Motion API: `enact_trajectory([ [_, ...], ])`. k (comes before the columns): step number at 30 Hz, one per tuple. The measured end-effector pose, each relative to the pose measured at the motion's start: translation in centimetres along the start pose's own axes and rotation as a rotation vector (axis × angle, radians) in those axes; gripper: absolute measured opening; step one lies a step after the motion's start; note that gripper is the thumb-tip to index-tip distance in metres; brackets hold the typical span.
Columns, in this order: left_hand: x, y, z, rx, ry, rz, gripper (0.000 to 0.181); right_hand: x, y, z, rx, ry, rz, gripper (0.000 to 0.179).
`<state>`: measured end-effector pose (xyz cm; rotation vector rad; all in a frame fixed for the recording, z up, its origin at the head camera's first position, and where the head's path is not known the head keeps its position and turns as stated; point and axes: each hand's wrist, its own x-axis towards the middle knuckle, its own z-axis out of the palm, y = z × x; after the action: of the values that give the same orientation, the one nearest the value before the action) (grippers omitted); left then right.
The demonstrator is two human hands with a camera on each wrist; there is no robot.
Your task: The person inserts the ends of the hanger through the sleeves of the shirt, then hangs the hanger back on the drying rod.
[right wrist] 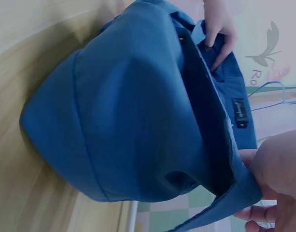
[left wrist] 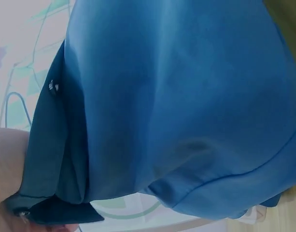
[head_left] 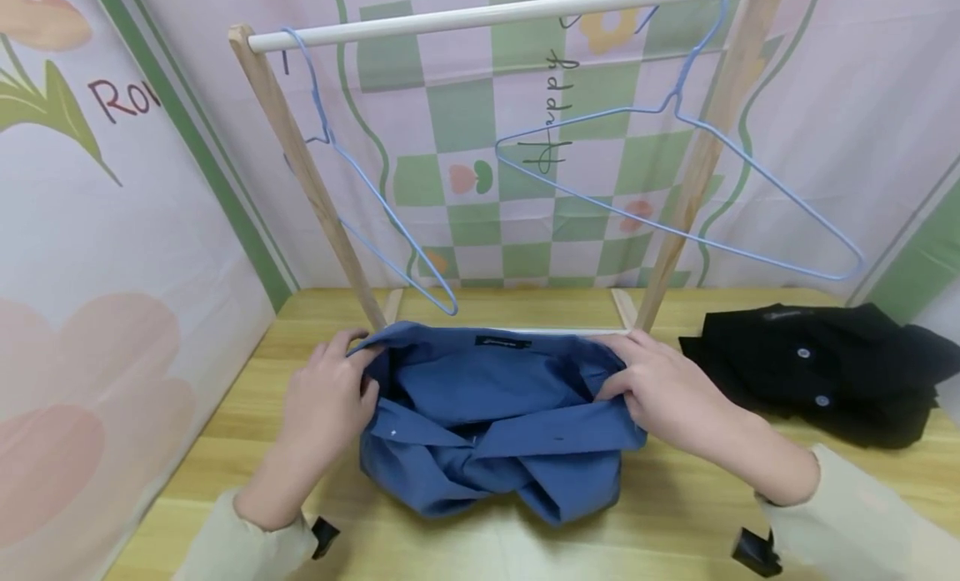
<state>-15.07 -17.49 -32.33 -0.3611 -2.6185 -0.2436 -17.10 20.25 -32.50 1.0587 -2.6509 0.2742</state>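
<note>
A blue shirt [head_left: 510, 473] is held up over the table, its neck opening spread and a dark label [head_left: 502, 342] showing inside the far edge. My left hand [head_left: 326, 398] grips the left side of that opening, thumb inside. On the right side, my right hand [head_left: 667, 389] pinches the edge between thumb and fingers. Loose folds of the shirt hang toward me. In the right wrist view the cloth [right wrist: 128, 106] bulges below the right hand [right wrist: 278, 179]. The left wrist view is mostly filled by blue fabric [left wrist: 176, 96], with part of the left hand at its lower left corner.
Behind the shirt stands a wooden rack with a white rail [head_left: 487, 16]. Two blue wire hangers hang on it, a left hanger [head_left: 390, 214] and a right hanger [head_left: 675, 114]. A black garment with buttons [head_left: 810, 364] lies on the wooden table [head_left: 225, 473] at right. Printed curtains surround the table.
</note>
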Motion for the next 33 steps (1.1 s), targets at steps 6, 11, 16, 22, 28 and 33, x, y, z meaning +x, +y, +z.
enact_trajectory([
  [6, 0.0, 0.2, -0.4, -0.076, -0.063, -0.014, 0.038, -0.5, -0.3, -0.7, 0.035, -0.035, -0.039, 0.054],
  [11, -0.1, 0.5, -0.6, -0.101, -0.109, -0.025, 0.045, -0.8, -0.9, -0.9, 0.046, -0.064, -0.061, 0.049],
  [16, -0.1, 0.6, -0.7, -0.103, -0.099, -0.017, 0.048, -0.9, -1.2, -0.9, 0.031, -0.081, -0.018, 0.040],
  [22, -0.2, 0.6, -0.7, -0.106, -0.156, -0.023, 0.048, -0.4, -1.1, 0.3, 0.033, -0.102, -0.024, 0.033],
  [28, -0.2, 0.4, -0.7, -0.179, -0.195, -0.021, 0.047, -0.3, -0.7, 1.2, 0.139, -0.145, 0.041, 0.040],
  [33, -0.2, 0.1, -0.5, -0.226, -0.140, 0.006, 0.048, -0.1, -0.5, 1.5, 0.204, -0.191, 0.092, 0.046],
])
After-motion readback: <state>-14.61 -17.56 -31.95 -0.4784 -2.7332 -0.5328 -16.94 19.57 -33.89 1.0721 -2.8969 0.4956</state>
